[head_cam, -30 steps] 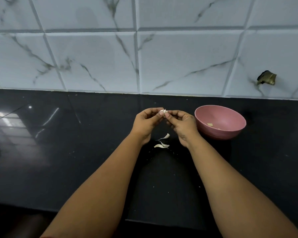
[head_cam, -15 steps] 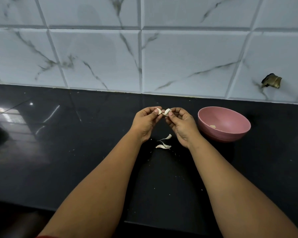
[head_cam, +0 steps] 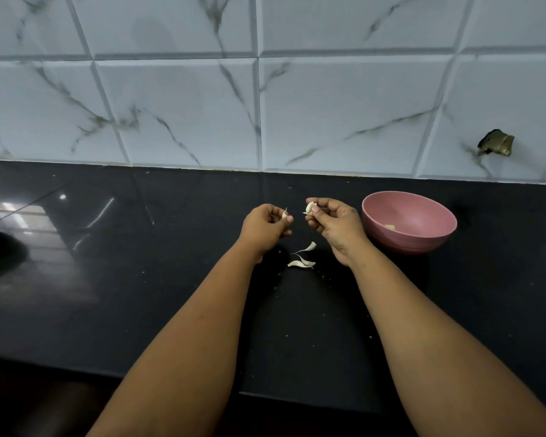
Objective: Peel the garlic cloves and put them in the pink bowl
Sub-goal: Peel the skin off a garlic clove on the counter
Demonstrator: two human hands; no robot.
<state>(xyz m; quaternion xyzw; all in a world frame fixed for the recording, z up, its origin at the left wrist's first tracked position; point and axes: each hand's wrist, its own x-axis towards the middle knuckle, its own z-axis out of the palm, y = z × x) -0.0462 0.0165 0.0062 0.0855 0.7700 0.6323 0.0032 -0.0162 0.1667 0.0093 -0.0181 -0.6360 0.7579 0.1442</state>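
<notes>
The left hand (head_cam: 267, 227) pinches a thin piece of garlic skin (head_cam: 284, 213) between thumb and fingertips. The right hand (head_cam: 336, 225) grips a garlic clove (head_cam: 309, 208) at its fingertips, apart from the left hand. Both hands are above the black surface (head_cam: 139, 279). Three loose skin pieces (head_cam: 303, 257) lie on the surface between the wrists. The pink bowl (head_cam: 409, 221) stands just right of the right hand and contains one small pale piece (head_cam: 390, 227).

No readable text, label, brand, number or sign is showing anywhere in the head view.
</notes>
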